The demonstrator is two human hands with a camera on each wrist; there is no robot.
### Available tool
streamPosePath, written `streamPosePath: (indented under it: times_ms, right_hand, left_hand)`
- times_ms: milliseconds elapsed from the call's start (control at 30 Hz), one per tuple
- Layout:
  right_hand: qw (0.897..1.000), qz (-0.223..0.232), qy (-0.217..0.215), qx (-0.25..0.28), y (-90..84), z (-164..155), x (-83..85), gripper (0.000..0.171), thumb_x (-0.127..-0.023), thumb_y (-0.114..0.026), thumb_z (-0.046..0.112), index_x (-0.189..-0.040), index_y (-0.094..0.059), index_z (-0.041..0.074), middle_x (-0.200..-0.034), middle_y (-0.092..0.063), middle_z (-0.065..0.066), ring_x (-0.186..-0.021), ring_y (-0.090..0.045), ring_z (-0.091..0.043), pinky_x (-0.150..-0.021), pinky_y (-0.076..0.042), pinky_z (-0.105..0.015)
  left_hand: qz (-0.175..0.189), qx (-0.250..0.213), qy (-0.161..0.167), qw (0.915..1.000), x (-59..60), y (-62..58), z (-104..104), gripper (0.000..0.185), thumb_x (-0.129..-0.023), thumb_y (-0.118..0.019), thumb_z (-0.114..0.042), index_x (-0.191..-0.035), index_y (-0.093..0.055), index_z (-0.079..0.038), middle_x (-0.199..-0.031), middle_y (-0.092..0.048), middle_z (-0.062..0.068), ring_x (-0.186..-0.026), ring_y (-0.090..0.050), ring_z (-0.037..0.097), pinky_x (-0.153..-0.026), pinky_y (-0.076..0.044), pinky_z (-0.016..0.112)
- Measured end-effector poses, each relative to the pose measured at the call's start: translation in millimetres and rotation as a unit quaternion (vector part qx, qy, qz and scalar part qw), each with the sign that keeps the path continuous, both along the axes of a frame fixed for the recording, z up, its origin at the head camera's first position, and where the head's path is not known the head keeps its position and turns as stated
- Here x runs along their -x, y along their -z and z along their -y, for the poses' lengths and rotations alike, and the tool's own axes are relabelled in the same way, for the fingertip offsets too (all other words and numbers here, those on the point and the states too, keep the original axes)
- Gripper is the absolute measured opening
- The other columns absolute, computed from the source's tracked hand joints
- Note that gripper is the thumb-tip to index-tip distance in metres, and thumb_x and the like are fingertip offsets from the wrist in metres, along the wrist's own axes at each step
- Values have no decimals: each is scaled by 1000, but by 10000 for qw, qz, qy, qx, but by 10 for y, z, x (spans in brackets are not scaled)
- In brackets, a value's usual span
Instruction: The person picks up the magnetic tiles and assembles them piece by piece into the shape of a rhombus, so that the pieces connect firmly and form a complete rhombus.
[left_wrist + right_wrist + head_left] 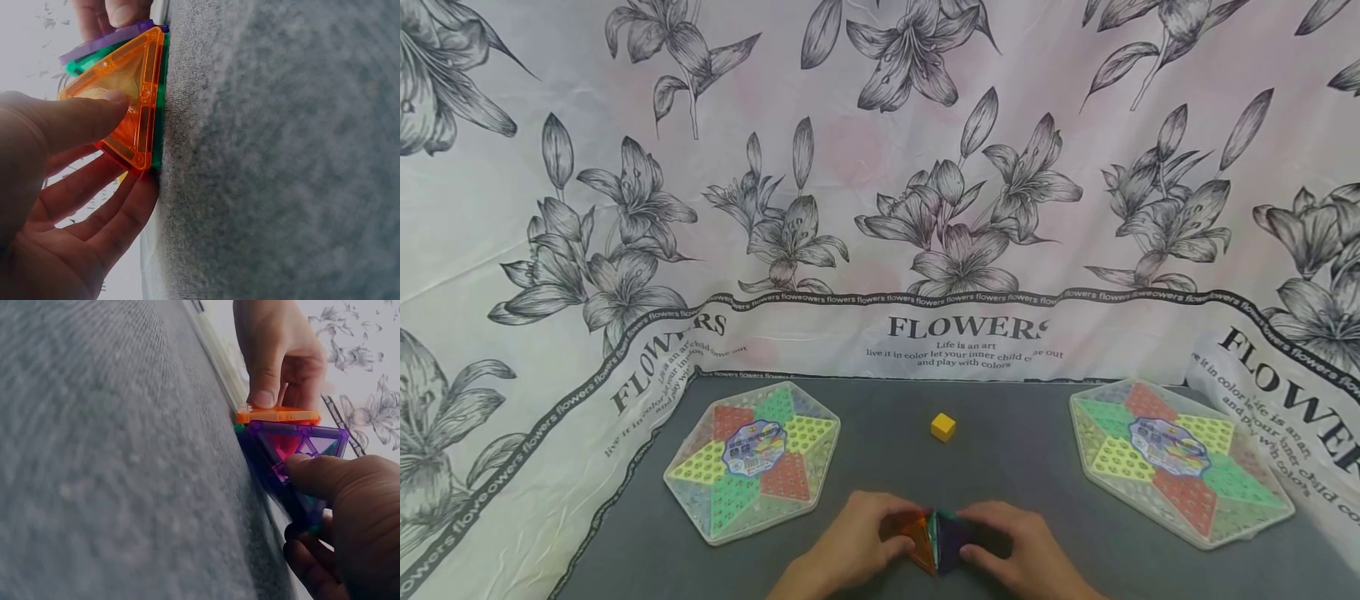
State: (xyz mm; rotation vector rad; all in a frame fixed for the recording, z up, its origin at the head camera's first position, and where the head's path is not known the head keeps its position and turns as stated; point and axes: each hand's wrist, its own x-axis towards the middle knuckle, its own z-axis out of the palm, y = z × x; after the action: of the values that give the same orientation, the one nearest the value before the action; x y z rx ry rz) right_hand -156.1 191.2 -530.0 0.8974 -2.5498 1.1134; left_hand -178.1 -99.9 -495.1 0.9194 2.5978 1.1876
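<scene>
A small figure of translucent magnetic triangle tiles [936, 540] stands on the grey mat near the front edge. My left hand [859, 546] holds its orange triangle tile [128, 103], thumb on the face and fingers behind. My right hand [1015, 548] grips the purple triangle tile [299, 455] on the other side, thumb pressed on its face. Green and red tiles show between them. In the right wrist view the left hand's fingers [265, 369] pinch the orange tile's edge [277, 415].
A yellow cube [942, 427] lies on the grey mat [1000, 467] behind the tiles. Two hexagonal clear cases of coloured pieces lie flat, one at the left [752, 458], one at the right [1176, 458]. A floral cloth [880, 167] hangs behind and drapes both sides.
</scene>
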Motion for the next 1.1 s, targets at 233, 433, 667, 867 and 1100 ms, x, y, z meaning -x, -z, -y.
streamPosePath:
  times_ms: [233, 433, 667, 867, 1100]
  right_hand:
    - [9991, -45, 92, 418, -4, 111, -10, 33, -97, -86, 26, -129, -77, 26, -123, -76, 13, -109, -72, -5, -90, -62, -29]
    - [9974, 54, 122, 703, 2, 164, -28, 31, -98, -84, 18, -128, -78, 22, -123, -76, 7, -108, -72, -5, -83, -62, -28]
    - [9909, 967, 142, 921, -5, 170, -47, 28, -103, -79, 27, -130, -77, 22, -126, -77, 0, -111, -71, -6, -85, -64, -27]
    - [9830, 1496, 398, 985, -9, 170, -50, 28, -103, -78, 31, -130, -76, 26, -127, -76, 3, -113, -71, -6, -91, -63, -27]
    - [9853, 1135, 816, 981, 16, 202, -51, 25, -101, -81, 27, -125, -77, 30, -124, -76, 9, -111, -71, -2, -86, -63, -27]
  left_hand:
    - [72, 77, -12, 9999, 14, -15, -8, 34, -94, -87, -16, -127, -81, -19, -120, -80, -11, -112, -71, 1, -100, -59, 28]
    - [226, 109, 11, 9997, 18, -28, -6, 34, -95, -87, -18, -128, -81, -18, -121, -81, -10, -114, -71, 2, -101, -59, 29]
    - [90, 154, 29, 9998, 2, -18, -5, 32, -96, -85, -18, -128, -81, -17, -121, -80, -9, -113, -71, 2, -100, -59, 28]
    - [166, 8, -24, 9999, 5, -11, -26, 37, -98, -83, -15, -134, -77, -13, -126, -80, -6, -116, -71, 3, -101, -59, 28]
    - [149, -262, -467, 9985, -16, -8, -49, 31, -98, -83, -15, -129, -79, -12, -122, -81, -4, -114, -74, 7, -99, -61, 30]
